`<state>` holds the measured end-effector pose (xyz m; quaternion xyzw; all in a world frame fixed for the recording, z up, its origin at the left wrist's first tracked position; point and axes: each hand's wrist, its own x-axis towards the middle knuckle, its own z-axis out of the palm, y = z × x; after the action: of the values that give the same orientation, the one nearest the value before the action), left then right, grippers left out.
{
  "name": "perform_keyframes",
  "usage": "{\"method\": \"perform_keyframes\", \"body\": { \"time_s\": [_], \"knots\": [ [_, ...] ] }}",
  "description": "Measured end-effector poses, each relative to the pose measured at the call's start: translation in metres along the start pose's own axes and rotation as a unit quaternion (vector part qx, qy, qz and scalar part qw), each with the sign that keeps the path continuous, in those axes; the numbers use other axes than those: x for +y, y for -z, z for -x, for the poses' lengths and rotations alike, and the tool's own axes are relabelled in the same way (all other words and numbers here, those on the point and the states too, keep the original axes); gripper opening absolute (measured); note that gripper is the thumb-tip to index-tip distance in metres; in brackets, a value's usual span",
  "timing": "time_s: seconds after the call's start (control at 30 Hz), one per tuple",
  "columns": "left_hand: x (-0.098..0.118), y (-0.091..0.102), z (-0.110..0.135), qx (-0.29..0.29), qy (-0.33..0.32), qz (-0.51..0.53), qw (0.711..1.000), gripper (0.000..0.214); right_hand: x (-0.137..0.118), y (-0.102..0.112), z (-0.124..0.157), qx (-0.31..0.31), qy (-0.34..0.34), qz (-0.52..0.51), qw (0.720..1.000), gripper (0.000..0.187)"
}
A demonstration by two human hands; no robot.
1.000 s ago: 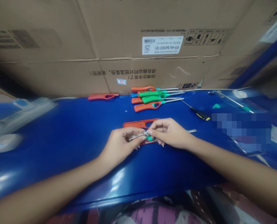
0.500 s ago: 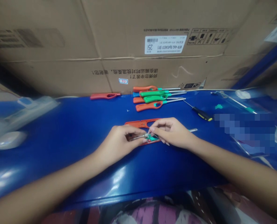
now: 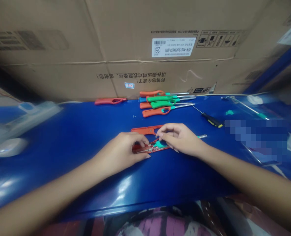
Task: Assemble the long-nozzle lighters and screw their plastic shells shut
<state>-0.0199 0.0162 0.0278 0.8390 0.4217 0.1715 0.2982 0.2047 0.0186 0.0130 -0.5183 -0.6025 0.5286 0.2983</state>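
Observation:
My left hand (image 3: 125, 149) is closed over the left end of an orange lighter shell (image 3: 150, 148) lying on the blue table (image 3: 86, 131), pressing a thin metal part into it. My right hand (image 3: 177, 137) pinches a small green trigger piece (image 3: 159, 143) at the shell's middle. A metal tube (image 3: 202, 136) sticks out to the right past my right hand. A second orange shell half (image 3: 146, 129) lies just behind my fingers.
Several finished orange and green long-nosed lighters (image 3: 160, 103) lie in a pile at the back. A lone orange handle (image 3: 109, 101) lies to their left, a black-and-yellow screwdriver (image 3: 210, 120) to their right. Cardboard boxes (image 3: 135, 49) wall the far edge. Blurred plastic items (image 3: 17, 124) sit at left.
Both hands lowered the metal part and green piece from slightly above into the orange shell on the table. The left hand now presses down flat over the shell's end.

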Motion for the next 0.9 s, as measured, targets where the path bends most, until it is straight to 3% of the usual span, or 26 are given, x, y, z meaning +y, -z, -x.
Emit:
{"method": "perform_keyframes", "body": {
  "time_s": [0.2,0.3,0.43,0.53,0.63,0.9],
  "knots": [
    [-0.002,0.003,0.001,-0.019,-0.002,-0.016,1.0,0.011,-0.001,0.0,0.001,-0.011,0.023,0.019,0.999,0.02],
    [-0.004,0.002,0.001,-0.016,-0.002,-0.024,1.0,0.011,0.002,0.003,0.001,-0.01,0.074,0.089,0.993,0.013],
    [-0.004,0.002,0.003,-0.005,-0.002,-0.059,0.998,0.013,0.002,0.01,0.005,-0.013,0.206,0.228,0.952,0.007],
    [-0.001,0.003,0.005,-0.005,-0.019,-0.079,0.997,0.015,-0.001,0.01,0.008,-0.049,0.247,0.274,0.928,0.012],
    [0.001,0.004,0.006,-0.003,-0.011,-0.083,0.996,0.015,0.0,0.006,0.009,-0.055,0.245,0.305,0.919,0.009],
    [-0.004,0.005,-0.001,-0.005,0.044,-0.038,0.998,0.006,0.007,-0.001,0.003,0.021,0.176,0.323,0.93,0.005]
  ]
}}
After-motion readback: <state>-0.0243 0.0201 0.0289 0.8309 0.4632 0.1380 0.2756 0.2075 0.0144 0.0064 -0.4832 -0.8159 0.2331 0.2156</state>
